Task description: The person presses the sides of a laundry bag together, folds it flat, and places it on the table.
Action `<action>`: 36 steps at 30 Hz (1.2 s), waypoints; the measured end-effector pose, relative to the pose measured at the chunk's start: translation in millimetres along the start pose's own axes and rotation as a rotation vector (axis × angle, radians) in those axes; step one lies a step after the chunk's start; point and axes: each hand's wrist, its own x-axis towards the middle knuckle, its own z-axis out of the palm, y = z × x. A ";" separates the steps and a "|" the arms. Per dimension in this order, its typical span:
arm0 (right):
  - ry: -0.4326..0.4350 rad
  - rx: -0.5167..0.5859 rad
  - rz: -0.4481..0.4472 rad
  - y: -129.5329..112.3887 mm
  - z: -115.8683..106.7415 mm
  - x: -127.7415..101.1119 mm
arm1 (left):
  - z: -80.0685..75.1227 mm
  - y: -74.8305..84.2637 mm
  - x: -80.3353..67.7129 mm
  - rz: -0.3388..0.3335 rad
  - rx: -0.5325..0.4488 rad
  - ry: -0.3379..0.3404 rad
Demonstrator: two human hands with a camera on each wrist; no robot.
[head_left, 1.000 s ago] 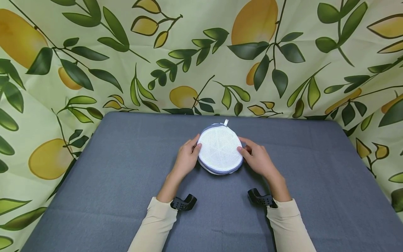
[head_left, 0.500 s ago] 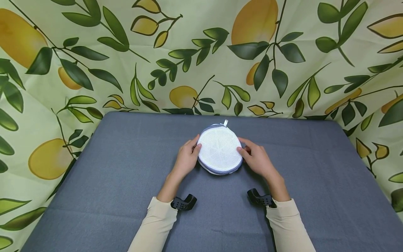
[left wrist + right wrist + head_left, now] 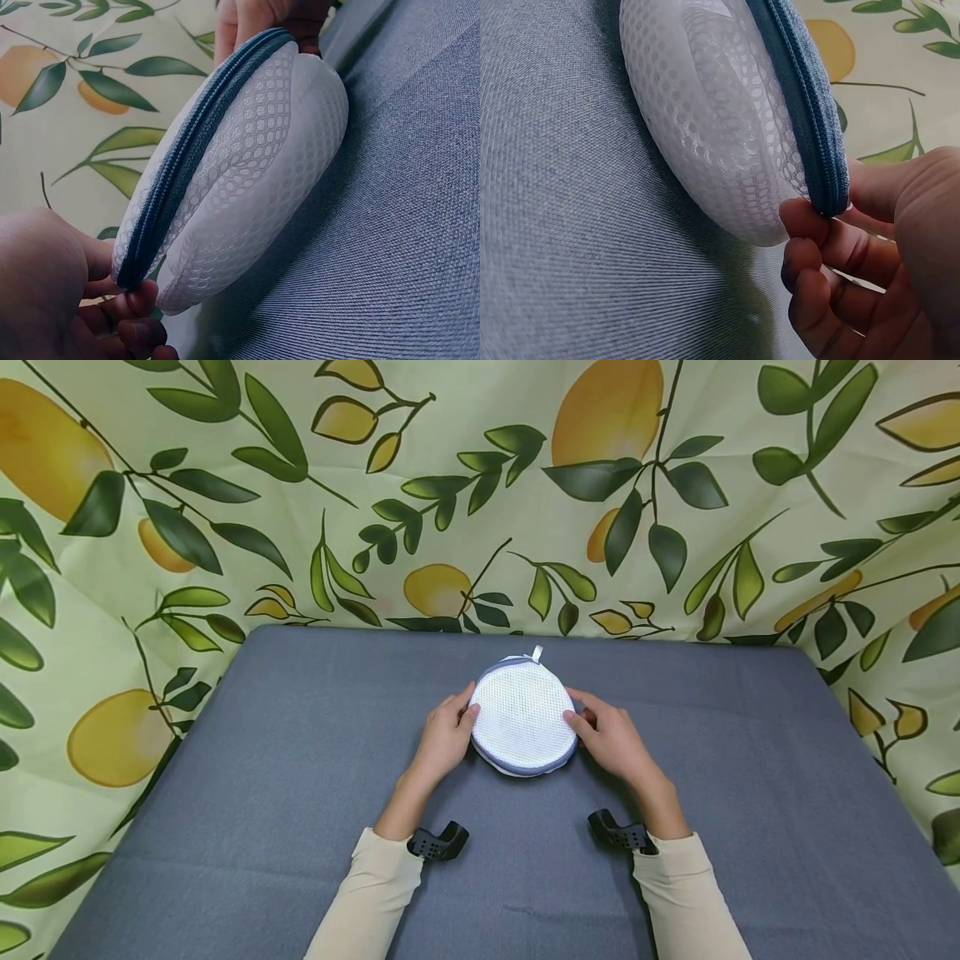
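Observation:
A round white mesh laundry bag [image 3: 523, 717] with a blue zipper band lies near the middle of the table, its small white loop tab pointing to the back. My left hand [image 3: 444, 733] pinches its left edge, thumb on top and fingers beneath the rim. On the opposite edge, my right hand [image 3: 611, 737] pinches the same rim. In the left wrist view the blue zipper [image 3: 199, 142] runs round the raised upper disc, and the mesh underneath sags in folds. The right wrist view shows the bag's soft underside [image 3: 705, 127] close over the cloth.
Grey-blue cloth covers the table [image 3: 300, 760]. Behind it and along both sides hangs a pale curtain [image 3: 465, 435] printed with lemons and leaves. Each wrist wears a black camera mount [image 3: 438, 842] over a cream sleeve [image 3: 367, 893].
Almost nothing differs; the bag and my right hand have shifted very slightly to the left. Both hands keep their pinch on the rim.

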 end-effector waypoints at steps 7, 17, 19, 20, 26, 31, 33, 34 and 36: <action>0.008 -0.008 0.000 -0.5 1.3 0.7 | 0.6 -2.2 -0.2 -0.003 0.011 -0.002; 0.029 -0.018 -0.002 2.1 4.9 1.0 | 2.8 -4.8 -0.1 -0.023 0.041 0.001; 0.033 -0.022 -0.003 2.8 5.7 1.2 | 3.5 -5.5 0.2 -0.027 0.043 0.003; 0.033 -0.023 -0.002 3.2 6.1 1.3 | 3.9 -5.8 0.2 -0.027 0.045 0.005; 0.040 -0.029 0.010 4.4 8.1 0.9 | 6.4 -8.3 0.0 -0.007 0.100 0.013; 0.070 -0.041 -0.006 4.8 10.9 1.6 | 8.0 -10.1 -0.5 0.010 0.164 0.010; 0.084 -0.046 -0.012 5.4 12.3 2.2 | 8.4 -9.9 -0.9 0.018 0.185 0.008; 0.091 -0.047 -0.015 5.7 13.0 2.5 | 8.6 -9.5 -1.1 0.025 0.198 0.010; 0.104 -0.049 -0.021 6.5 14.2 2.8 | 9.1 -8.6 -1.5 0.033 0.224 0.018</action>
